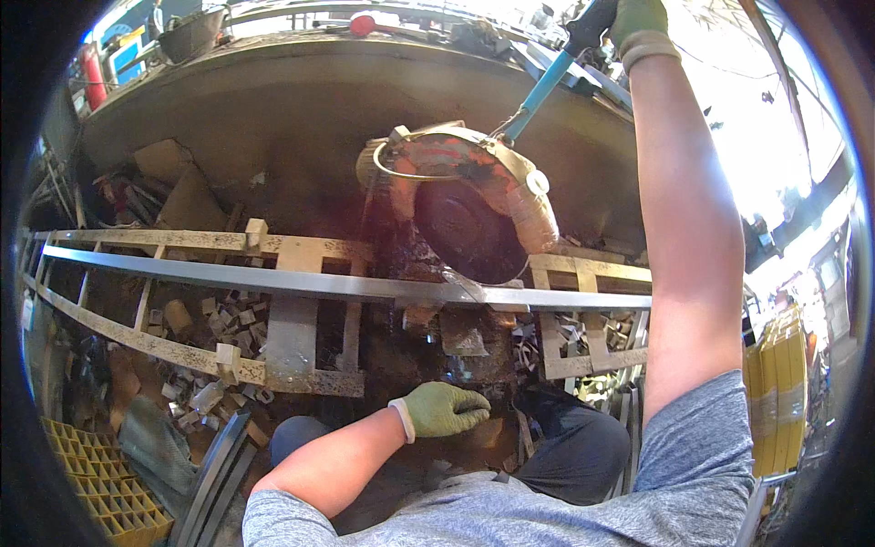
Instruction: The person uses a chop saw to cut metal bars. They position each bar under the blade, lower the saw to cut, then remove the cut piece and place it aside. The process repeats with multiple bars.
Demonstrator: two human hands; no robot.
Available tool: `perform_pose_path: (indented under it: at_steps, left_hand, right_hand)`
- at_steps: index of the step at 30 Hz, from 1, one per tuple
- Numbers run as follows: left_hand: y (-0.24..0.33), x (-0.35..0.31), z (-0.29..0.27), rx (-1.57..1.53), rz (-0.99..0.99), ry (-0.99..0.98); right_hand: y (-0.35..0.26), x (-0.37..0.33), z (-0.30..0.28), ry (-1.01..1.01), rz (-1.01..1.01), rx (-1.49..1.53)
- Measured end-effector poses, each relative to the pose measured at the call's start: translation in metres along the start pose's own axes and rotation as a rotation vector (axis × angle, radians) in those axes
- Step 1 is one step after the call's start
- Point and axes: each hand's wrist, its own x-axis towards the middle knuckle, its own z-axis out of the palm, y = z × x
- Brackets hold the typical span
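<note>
Cut-off saw (439, 153) is gripped at blue handle's (544, 89) end by right hand's (638, 22) fingers; left hand (444, 410) held loosely half-open.

A head-worn fisheye looks down and forward from close above

- Right arm (688, 210): raised nearly straight, passing to the right of the saw (465, 228).
- Right hand (636, 25): green-gloved, wrapped round the saw's handle, partly cut off by the view's edge.
- Left forearm (342, 459): bent inward, on the near side of the saw.
- Left hand (442, 410): green-gloved, apart from the saw, fingers together, slightly curled, underside hidden.
</note>
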Motion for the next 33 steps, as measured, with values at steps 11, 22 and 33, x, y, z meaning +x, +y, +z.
perform_pose_path:
  at_steps: [11,22,33]
  left_hand:
    - [-0.007,-0.011,-0.025,0.227,-0.163,0.275]
    - [0.004,-0.013,0.023,0.564,-0.544,-0.003]
    - [-0.053,0.004,0.076,0.662,-0.611,0.362]
  right_hand:
    - [0.013,0.022,0.055,-0.074,-0.095,-0.444]
    - [0.111,-0.528,-0.156,-0.156,0.487,0.18]
    - [0.18,-0.826,-0.099,-0.872,1.15,0.184]
